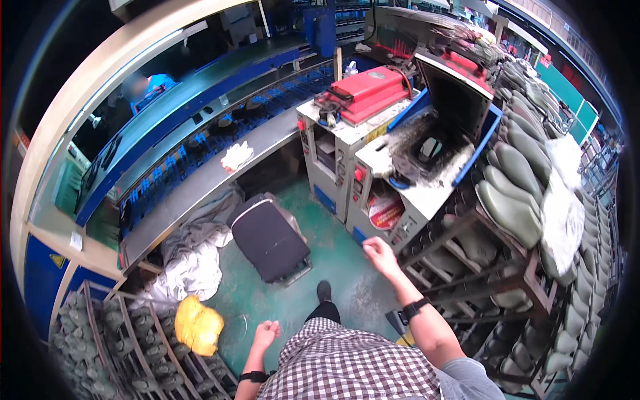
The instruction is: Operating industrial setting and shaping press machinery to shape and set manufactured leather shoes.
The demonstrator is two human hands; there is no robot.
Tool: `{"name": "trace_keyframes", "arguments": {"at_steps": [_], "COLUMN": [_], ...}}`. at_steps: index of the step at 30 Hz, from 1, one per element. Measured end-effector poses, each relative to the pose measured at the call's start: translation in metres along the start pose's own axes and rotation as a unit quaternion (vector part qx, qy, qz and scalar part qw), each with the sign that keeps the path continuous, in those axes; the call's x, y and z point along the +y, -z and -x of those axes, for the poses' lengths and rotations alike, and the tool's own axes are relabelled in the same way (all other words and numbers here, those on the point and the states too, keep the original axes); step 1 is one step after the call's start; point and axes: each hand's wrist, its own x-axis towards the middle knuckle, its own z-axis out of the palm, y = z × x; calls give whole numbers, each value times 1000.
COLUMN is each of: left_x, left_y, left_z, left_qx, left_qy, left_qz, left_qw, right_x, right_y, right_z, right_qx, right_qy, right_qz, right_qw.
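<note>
My right hand (381, 256) is held out ahead of me with its fingers curled in. Nothing shows in it. It is apart from everything, nearest to the grey machine (437, 150) whose black lid (455, 92) stands raised over a dark, stained chamber. My left hand (266, 333) hangs low at my left side, loosely closed, with nothing seen in it. To its left a yellow bag (199, 325) lies on a metal rack. A dark padded chair (270, 238) stands on the green floor ahead of me.
Racks of grey-green shoe lasts (511, 203) line my right, partly under white plastic (563, 220). More lasts (87, 353) fill the lower-left rack. A red-topped machine (370, 93) stands beside the raised-lid one. White cloth (195, 267) lies under the grey bench (200, 183). A person (152, 90) is beyond the conveyor.
</note>
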Motion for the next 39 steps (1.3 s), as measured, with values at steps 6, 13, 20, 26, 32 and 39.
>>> {"name": "trace_keyframes", "arguments": {"at_steps": [6, 13, 20, 26, 32, 39], "left_x": [97, 494, 701, 760, 790, 822], "left_y": [35, 73, 39, 1, -24, -9], "left_z": [-159, -286, -383, -462, -523, -541], "left_qx": [67, 72, 88, 40, 14, -46], "left_qy": [-156, -449, -531, -543, -567, -666], "left_qz": [44, -62, -242, -338, -406, -422], "left_qw": [984, 889, 807, 767, 717, 614], "right_x": [-64, -82, -77, -58, -84, -92], "right_y": [-55, -44, -46, -91, -127, -155], "right_z": [-191, -391, -527, -543, -558, -610], "right_qx": [-135, 3, -41, -95, -192, -257], "right_qy": [-54, -182, -223, -266, -340, -263], "right_qz": [-81, -175, -221, -297, -397, -261], "right_qw": [986, 968, 948, 912, 831, 893]}}
